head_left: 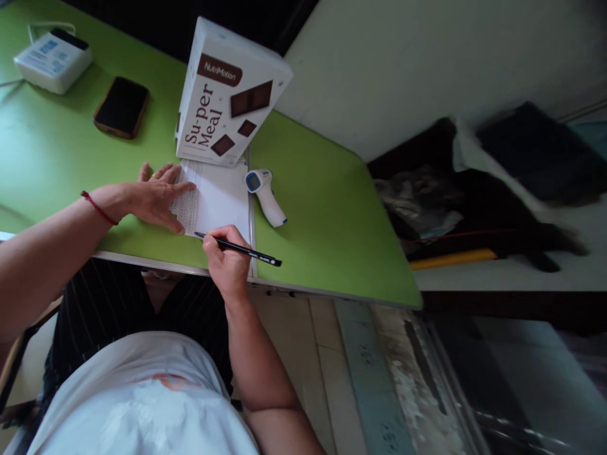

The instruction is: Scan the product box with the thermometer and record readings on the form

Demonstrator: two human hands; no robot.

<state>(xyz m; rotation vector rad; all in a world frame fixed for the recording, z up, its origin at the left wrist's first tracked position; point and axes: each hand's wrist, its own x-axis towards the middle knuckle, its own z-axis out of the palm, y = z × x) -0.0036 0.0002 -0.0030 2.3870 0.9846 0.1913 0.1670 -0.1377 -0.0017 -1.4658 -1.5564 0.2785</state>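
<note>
A sheet of white paper [220, 199] lies on the green table, its left part covered with lines of handwriting. Spread flat across the paper's left edge is my left hand [154, 197], fingers apart and holding nothing. My right hand [227, 262] grips a black pen [253, 253], whose tip meets the paper near its lower edge, just right of the written lines. At the top of the paper stands a white box [222, 95] printed "Su-per Meal", upright and close behind it. A white infrared thermometer [268, 199] lies to the right of the paper.
A dark smartphone [122, 107] and a white device with a cable [54, 60] are on the left of the green table [327, 208]. To the right, a shelf holds dark cloth [493, 196] and a yellow strip [453, 259]. The table's front edge is close to my body.
</note>
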